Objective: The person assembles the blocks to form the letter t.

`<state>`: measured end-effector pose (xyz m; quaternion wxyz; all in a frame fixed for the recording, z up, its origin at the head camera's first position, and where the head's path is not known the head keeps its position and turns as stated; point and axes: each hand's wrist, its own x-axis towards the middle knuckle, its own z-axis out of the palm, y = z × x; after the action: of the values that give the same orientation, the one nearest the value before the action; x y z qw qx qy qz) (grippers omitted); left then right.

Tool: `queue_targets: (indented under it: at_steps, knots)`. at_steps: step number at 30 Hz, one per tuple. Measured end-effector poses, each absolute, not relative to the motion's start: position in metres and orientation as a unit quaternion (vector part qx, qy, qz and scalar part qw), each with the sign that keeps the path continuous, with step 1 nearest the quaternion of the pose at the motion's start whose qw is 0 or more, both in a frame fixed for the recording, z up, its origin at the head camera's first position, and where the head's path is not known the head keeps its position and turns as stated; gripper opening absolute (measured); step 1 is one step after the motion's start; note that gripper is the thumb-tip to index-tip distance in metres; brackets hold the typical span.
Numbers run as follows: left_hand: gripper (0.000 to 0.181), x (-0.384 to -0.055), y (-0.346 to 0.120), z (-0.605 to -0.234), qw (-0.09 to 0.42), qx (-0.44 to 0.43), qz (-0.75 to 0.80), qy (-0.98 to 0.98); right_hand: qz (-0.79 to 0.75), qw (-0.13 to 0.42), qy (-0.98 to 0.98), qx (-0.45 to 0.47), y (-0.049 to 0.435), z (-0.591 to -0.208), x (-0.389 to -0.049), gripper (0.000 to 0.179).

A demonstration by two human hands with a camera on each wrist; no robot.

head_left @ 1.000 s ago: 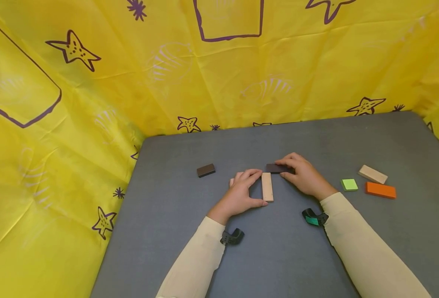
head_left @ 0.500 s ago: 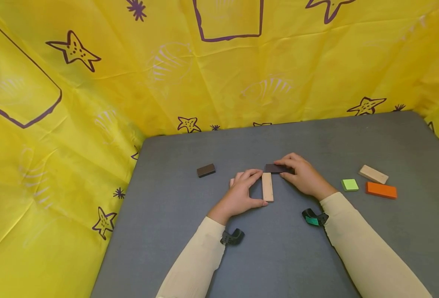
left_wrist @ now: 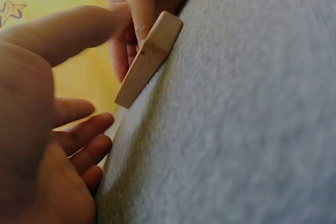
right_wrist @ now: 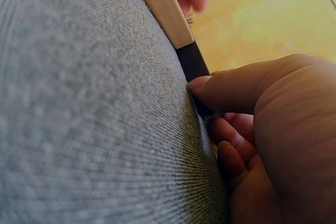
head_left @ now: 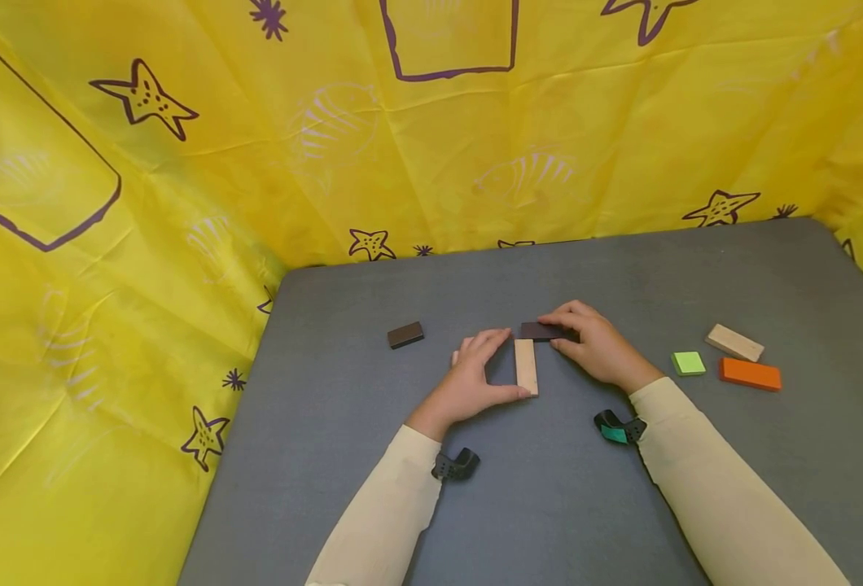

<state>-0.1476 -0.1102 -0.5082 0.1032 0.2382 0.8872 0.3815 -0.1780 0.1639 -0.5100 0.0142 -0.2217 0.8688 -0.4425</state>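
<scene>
A plain wooden block (head_left: 526,368) lies flat on the grey table, its far end right at a dark brown block (head_left: 536,330). My right hand (head_left: 594,346) pinches that dark block between thumb and fingers, covering its right end. In the right wrist view the thumb presses on the near side of the dark block (right_wrist: 192,61). My left hand (head_left: 471,381) is just left of the wooden block, thumb and fingers spread apart. Its thumb tip overlaps the block's near end in the head view; in the left wrist view the fingers stand away from the wooden block (left_wrist: 149,59).
Another dark block (head_left: 405,335) lies to the left. On the right are a small green block (head_left: 688,364), a second wooden block (head_left: 735,342) and an orange block (head_left: 750,374). A yellow patterned cloth (head_left: 446,163) hangs behind the table (head_left: 549,505).
My left hand's fingers have loosened from the wooden block and drawn slightly left. The right hand stays on the dark block, which has shifted very slightly left.
</scene>
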Motion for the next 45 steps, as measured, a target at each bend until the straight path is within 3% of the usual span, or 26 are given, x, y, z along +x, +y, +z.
queue_targets:
  at_steps: [13,26,33,45]
  knots:
    - [0.068,-0.162,-0.137,-0.507,-0.036,0.21,0.477,0.852,-0.445,0.026,0.869,-0.214,0.164,-0.51,-0.179,0.035]
    - [0.047,-0.181,-0.2,-0.508,-0.183,0.128,0.517,0.826,-0.446,0.02,0.867,-0.22,0.166,-0.513,-0.18,0.036]
    - [0.05,-0.184,-0.233,-0.51,-0.191,0.077,0.524,0.826,-0.443,0.019,0.868,-0.221,0.166,-0.516,-0.181,0.037]
    - [0.051,-0.185,-0.25,-0.518,-0.129,0.021,0.559,0.818,-0.444,0.017,0.868,-0.221,0.167,-0.519,-0.183,0.038]
